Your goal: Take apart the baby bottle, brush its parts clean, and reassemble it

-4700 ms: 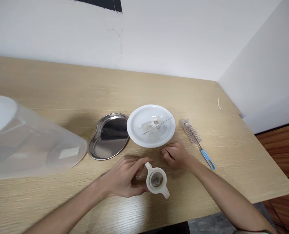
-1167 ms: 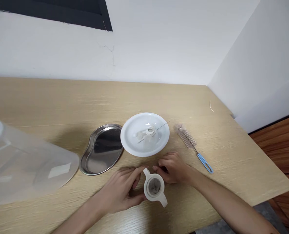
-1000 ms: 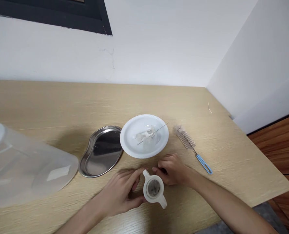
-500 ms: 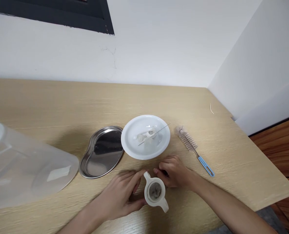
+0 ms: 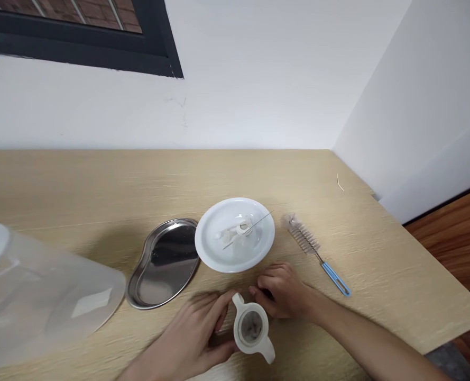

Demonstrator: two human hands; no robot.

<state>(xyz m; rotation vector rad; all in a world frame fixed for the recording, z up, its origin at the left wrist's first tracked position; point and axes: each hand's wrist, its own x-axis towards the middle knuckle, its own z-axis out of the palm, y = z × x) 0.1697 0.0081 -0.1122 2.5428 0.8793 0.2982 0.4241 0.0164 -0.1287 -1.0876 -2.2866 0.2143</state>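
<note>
White two-handled cup, grey inside indistinct.

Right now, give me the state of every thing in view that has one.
White two-handled cup: upright, top facing up.
Left grip: thumb and index finger at the cup.
Right grip: loosely curled beside the cup.
White dish: face up, small parts inside.
Thin rod: lying slantwise across the dish.
Metal tray: open side up.
Bottle brush: lying down, bristles bare.
Translucent container: cut off by the frame, fill unclear.

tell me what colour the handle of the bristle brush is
The brush handle is light blue, seen in the head view.
</note>
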